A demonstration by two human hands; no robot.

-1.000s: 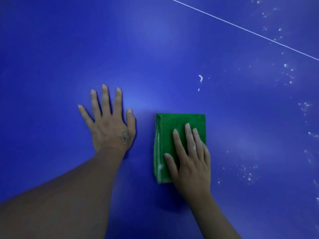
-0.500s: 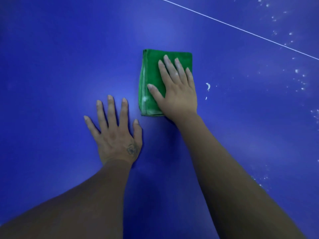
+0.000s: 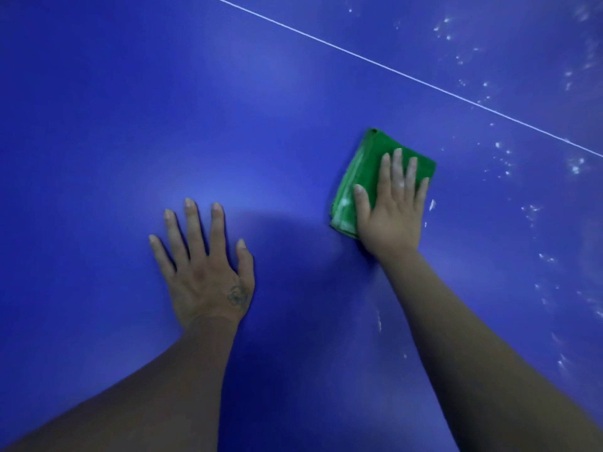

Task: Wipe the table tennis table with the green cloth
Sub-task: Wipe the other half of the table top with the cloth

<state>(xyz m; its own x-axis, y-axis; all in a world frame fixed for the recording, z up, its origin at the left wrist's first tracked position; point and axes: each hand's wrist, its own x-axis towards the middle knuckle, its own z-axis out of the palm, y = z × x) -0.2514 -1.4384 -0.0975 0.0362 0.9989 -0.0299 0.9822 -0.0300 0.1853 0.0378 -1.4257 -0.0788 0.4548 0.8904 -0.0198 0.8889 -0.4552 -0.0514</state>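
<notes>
The blue table tennis table fills the whole view. A folded green cloth lies flat on it right of centre, with white residue along its left edge. My right hand presses on the cloth with straight fingers and covers its lower right part. To the left, my left hand rests flat on the bare table with its fingers spread, well apart from the cloth.
A thin white line crosses the table diagonally at the upper right. White specks are scattered over the right side, and a small white smear sits just right of my right hand. A short streak lies beside my right forearm.
My right hand pushed the cloth away from me, then slid it to the right toward the white smear; the cloth now sits tilted. My left hand stayed flat on the table.
</notes>
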